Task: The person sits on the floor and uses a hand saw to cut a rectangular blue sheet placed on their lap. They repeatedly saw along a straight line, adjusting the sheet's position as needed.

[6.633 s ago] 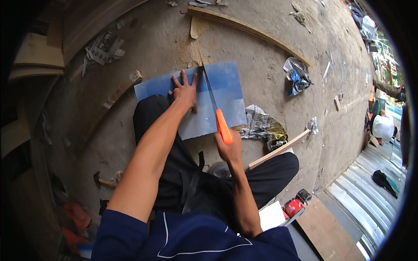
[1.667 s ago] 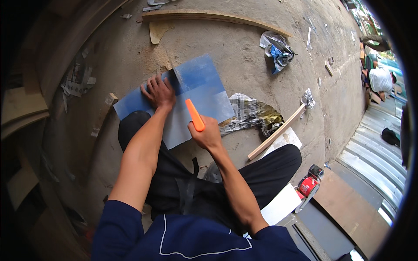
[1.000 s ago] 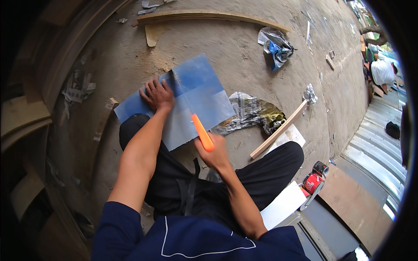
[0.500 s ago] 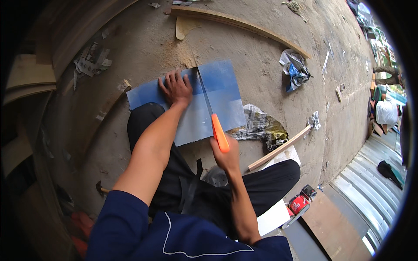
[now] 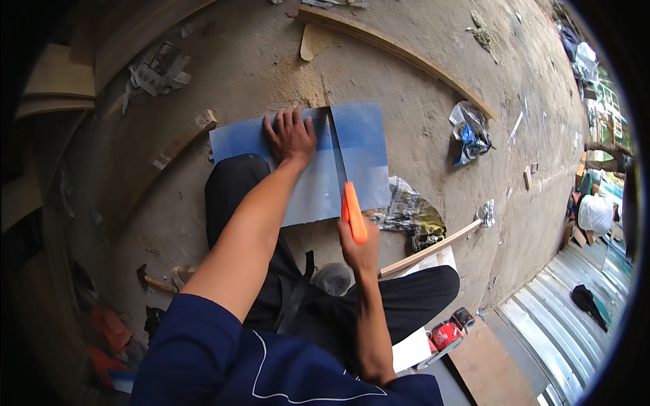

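A flat board (image 5: pixel 301 193), blue along its far side and paler grey-blue nearer me, lies in front of my legs, its left part beside my knee. My left hand (image 5: pixel 294 141) presses on its far part, palm down, fingers spread, holding nothing. Closed round the orange handle of a handsaw (image 5: pixel 354 215) is my right hand (image 5: pixel 359 250), at the board's near edge. The saw's thin blade runs away from me across the board, right of my left hand, and its tip reaches past the far edge. A dark line shows alongside the blade.
Sawdust (image 5: pixel 298 84) lies beyond the board. A long wooden strip (image 5: pixel 399 55) curves across the far floor. Crumpled paper (image 5: pixel 469 134) and a wood stick (image 5: pixel 433 249) are to the right. A hammer (image 5: pixel 157 281) lies left; a red-and-black tool (image 5: pixel 448 333) sits near my right knee.
The whole view has shifted, so the floor and board appear further right and slightly lower. The saw's angle differs slightly. My left hand keeps its place on the board.
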`<state>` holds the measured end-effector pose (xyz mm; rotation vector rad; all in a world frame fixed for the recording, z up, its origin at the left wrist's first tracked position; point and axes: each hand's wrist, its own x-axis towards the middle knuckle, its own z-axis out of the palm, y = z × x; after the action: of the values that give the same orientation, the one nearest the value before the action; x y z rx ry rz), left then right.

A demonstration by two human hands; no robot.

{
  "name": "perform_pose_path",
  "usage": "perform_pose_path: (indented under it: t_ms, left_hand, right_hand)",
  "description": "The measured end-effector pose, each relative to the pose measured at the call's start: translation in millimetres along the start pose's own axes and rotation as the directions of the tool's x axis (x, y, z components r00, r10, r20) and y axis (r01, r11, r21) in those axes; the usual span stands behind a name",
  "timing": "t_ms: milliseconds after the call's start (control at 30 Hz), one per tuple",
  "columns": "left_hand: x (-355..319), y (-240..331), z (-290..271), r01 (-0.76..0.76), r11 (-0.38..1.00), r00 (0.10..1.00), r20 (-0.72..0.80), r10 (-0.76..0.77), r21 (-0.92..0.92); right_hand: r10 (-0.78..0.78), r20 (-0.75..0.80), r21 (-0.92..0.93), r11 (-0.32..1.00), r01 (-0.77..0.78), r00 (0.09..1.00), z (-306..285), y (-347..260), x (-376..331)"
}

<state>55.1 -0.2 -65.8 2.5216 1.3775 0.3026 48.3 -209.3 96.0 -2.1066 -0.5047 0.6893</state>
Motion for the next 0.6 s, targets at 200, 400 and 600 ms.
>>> perform_pose_path:
  t_ms: [200,400,600]
  left_hand:
    - [-1,-3,-2,-0.021,0.999,0.999,-0.034,0.022,0.025]
    - [3,6,0,-0.005,1.0,0.999,-0.036,0.004,-0.007]
    - [2,0,-2,0.0,0.999,0.997,-0.078,-0.003,-0.038]
  right_hand:
    - [0.122,0.069,0.056,0.99,-0.126,0.99,-32,-5,-49]
    - [0.043,0.0,0.01,0.999,-0.043,0.999,6,-2,39]
    - [0.137,0.1,0.009,0.99,-0.138,0.985,-39,-11,-47]
